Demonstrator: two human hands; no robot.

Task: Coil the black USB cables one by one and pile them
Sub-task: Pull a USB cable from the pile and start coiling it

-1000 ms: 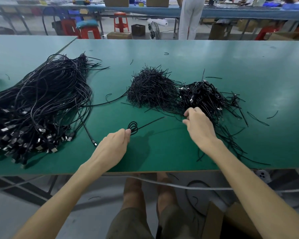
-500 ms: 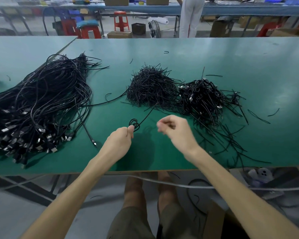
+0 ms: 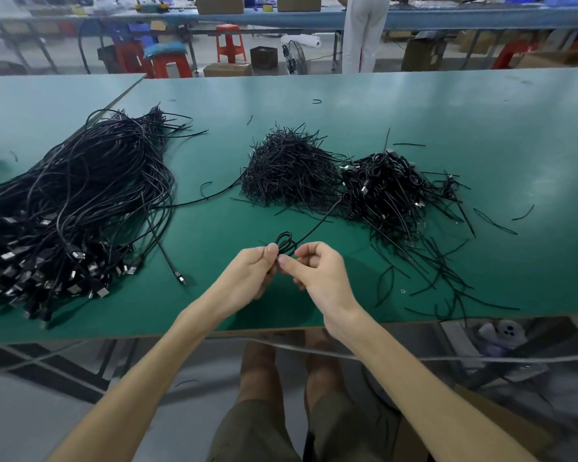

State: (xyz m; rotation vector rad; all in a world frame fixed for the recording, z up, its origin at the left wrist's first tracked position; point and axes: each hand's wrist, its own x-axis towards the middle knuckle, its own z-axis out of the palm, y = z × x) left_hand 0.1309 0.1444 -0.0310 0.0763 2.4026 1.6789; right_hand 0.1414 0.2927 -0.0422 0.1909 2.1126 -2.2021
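Over the near part of the green tabletop [image 3: 347, 108], the left hand [image 3: 247, 271] pinches a small coiled cable [image 3: 286, 243] between thumb and fingers, and the right hand [image 3: 317, 271], fingers curled, pinches the same coil from the other side. The cable's loose tail points toward one o'clock, where a pile of coiled cables [image 3: 387, 185] lies. A mound of short black ties [image 3: 287, 171] sits at twelve o'clock, and a big heap of uncoiled cables [image 3: 80, 201] sprawls at nine to ten o'clock.

The one head-worn view looks forward and down, close above the green table [image 3: 414, 105].
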